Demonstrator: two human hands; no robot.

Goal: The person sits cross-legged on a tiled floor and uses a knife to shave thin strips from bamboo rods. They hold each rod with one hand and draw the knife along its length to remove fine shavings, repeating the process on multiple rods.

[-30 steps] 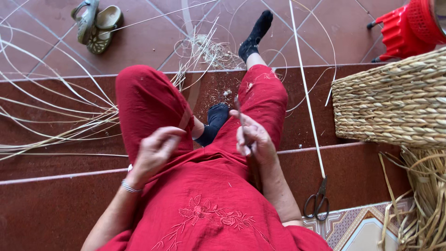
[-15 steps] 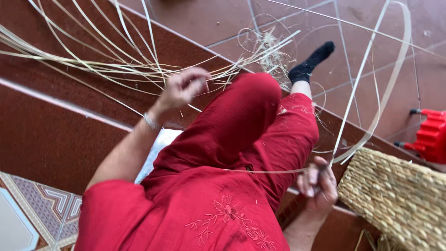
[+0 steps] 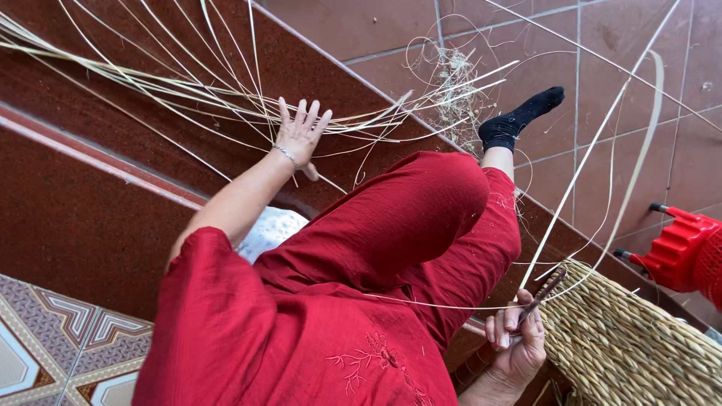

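My left hand [image 3: 301, 135] reaches out to the left with its fingers spread, resting on a loose bundle of long pale cane strips [image 3: 188, 90] that lie across the dark red step. It holds nothing. My right hand [image 3: 517, 340] is low at the right, next to a woven basket [image 3: 624, 346]. Its fingers are closed on one thin pale strip [image 3: 594, 158] that runs up and away to the right, together with a dark thin tool [image 3: 543, 295]. Red trousers [image 3: 406, 225] cover my bent legs between the two hands.
My foot in a black sock [image 3: 520, 119] rests on the brown floor tiles beside a tangle of fibre scraps [image 3: 453, 75]. A red plastic object [image 3: 684, 252] stands at the right edge. Patterned tiles [image 3: 45, 338] show at the lower left, a white cloth [image 3: 271, 229] under my arm.
The view swung left. My left hand left my lap and stretched out onto the strip bundle, fingers now spread. My right hand dropped beside the basket, still closed on the strip.
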